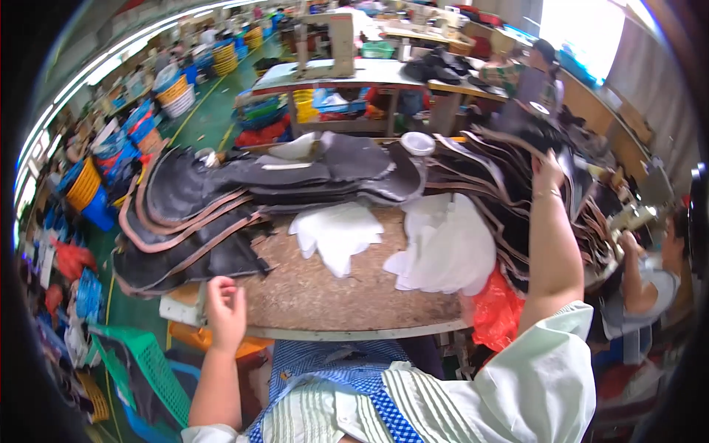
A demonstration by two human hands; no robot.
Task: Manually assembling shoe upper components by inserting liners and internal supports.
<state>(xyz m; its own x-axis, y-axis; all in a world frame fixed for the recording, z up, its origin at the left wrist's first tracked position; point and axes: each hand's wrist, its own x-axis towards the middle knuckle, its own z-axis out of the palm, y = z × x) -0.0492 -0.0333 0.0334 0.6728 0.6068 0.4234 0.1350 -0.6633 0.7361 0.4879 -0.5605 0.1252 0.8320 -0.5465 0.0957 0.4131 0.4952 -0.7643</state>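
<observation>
My right hand [546,174] reaches far out to the right, its fingers closed on the edge of a dark sheet piece [530,136] lifted above a stack of similar dark pieces [480,184]. My left hand [226,314] is raised at the table's front left edge, fingers loosely bent and apart, with nothing in it. Close to it lie curved black pieces with pinkish-tan edges [185,247]. Along the back of the worktable [332,306] is a pile of dark grey shaped pieces [325,173]. Two groups of thin white cut pieces, one smaller [338,232] and one larger [452,244], rest in the middle.
A white round item [418,143] sits at the table's back. A red plastic bag [496,308] hangs by the front right edge. On the floor at left stands a green basket [144,369]. Co-workers sit at right, one nearby [650,288]. Behind is another workbench [369,72].
</observation>
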